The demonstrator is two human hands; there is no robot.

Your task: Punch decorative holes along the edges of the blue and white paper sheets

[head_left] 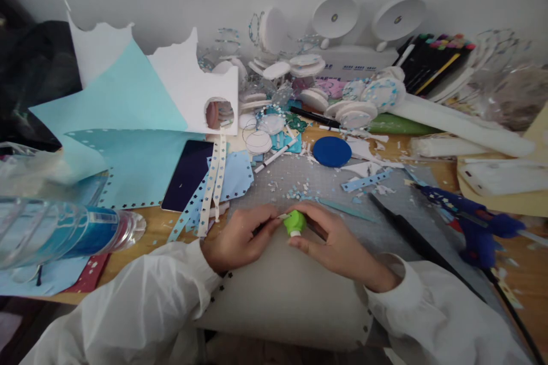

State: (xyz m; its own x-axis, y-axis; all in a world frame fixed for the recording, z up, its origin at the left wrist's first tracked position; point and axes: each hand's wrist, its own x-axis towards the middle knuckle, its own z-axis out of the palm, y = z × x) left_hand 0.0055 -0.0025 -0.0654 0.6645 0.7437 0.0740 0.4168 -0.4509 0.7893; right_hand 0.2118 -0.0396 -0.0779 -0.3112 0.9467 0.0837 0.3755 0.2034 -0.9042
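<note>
My right hand [334, 236] is closed around a small bright green craft punch [294, 221] with a white lower part. The fingers of my left hand [248, 234] pinch the edge of a large pale sheet of paper [286, 296], right beside the punch. That sheet hangs toward my lap and has small flower-shaped holes along its left and right edges. Tiny paper cutouts [299, 189] lie scattered on the grey cutting mat [265, 197] just beyond my hands.
Left are a large water bottle [64, 234], a dark phone [186, 177] and turquoise paper [137, 159]. A blue disc [331, 151] lies past the mat's middle. On the right are a blue glue gun [475, 219] and a black rod-like tool [411, 234]. White discs [308, 65] crowd the back.
</note>
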